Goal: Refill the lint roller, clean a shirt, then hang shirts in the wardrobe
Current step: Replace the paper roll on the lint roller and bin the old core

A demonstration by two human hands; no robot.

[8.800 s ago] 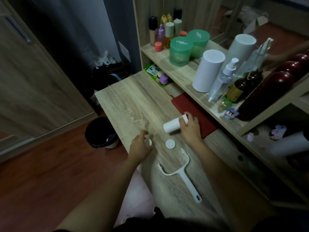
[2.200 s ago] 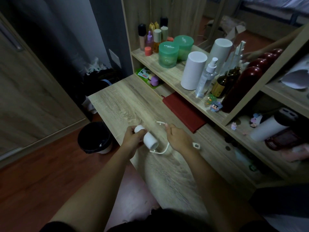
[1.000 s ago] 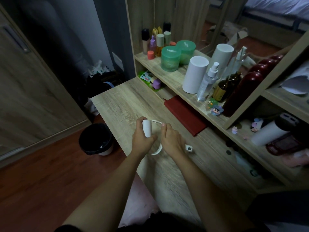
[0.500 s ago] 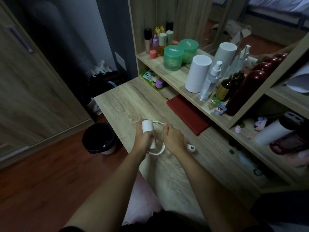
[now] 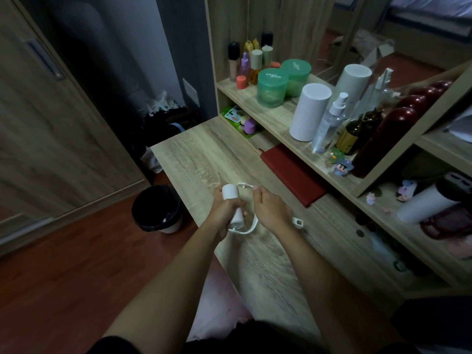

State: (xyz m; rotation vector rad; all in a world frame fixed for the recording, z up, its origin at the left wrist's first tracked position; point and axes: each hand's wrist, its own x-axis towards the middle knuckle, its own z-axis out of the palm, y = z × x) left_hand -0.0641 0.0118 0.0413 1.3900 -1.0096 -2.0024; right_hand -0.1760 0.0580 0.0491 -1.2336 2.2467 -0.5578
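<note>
Over the wooden desk [image 5: 194,159] my left hand [image 5: 224,208] is closed around a white lint roll [image 5: 231,198], held roughly upright. My right hand [image 5: 268,208] grips the white lint roller frame [image 5: 251,227], whose curved arm loops under the roll and whose upper prong [image 5: 244,185] sits by the roll's top end. The end of the handle [image 5: 297,221] sticks out past my right wrist. No shirt is in view.
A black waste bin [image 5: 157,209] stands on the floor left of the desk. A red notebook [image 5: 291,172] lies against the shelf. The shelf holds green jars [image 5: 272,86], a white cylinder [image 5: 309,111] and several bottles. A wooden wardrobe door [image 5: 38,111] is at the left.
The roll and frame were picked up off the desk and brought together. Over the last second the roll turned upright inside the frame's arm, with both hands nearly still.
</note>
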